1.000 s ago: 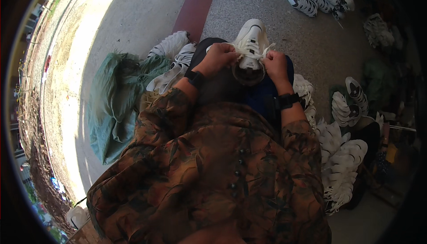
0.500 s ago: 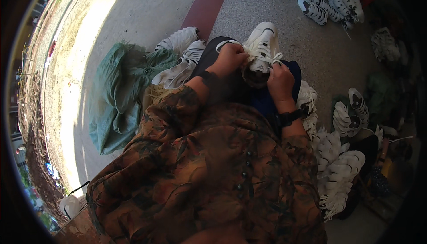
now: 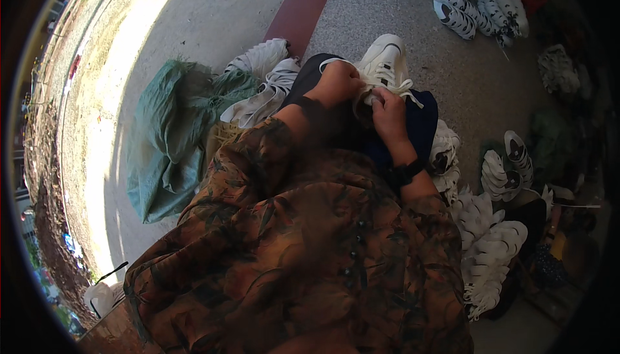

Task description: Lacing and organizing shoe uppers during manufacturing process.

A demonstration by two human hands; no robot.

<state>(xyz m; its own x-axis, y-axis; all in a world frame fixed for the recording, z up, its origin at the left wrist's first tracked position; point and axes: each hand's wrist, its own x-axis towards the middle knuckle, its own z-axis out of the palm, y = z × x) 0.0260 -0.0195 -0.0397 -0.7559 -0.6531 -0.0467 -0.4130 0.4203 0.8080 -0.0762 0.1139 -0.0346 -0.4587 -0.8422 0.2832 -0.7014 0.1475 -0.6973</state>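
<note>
A white sneaker (image 3: pixel 389 50) with dark trim rests across my lap, its toe pointing away from me. Its white shoelace (image 3: pixel 408 89) is crossed through the eyelets, and a loop and a loose end hang at the shoe's right side. My left hand (image 3: pixel 340 83) is closed at the left of the shoe opening, with a strand of lace curving over its knuckles. Thumb and fingers of my right hand (image 3: pixel 389 114) pinch together at the tongue; what lies between them is hidden. The two hands are close together.
Stacked white shoe uppers (image 3: pixel 258 60) and a green woven sack (image 3: pixel 171 134) lie to my left. On the right are more white uppers (image 3: pixel 494 244) and a shoe (image 3: pixel 518 154). Several laced sneakers (image 3: pixel 457 13) stand on the floor at the far right.
My right hand has let go of the lace at the shoe's right side and moved left to the tongue. The lace end there now hangs free. My left hand stays nearly in place.
</note>
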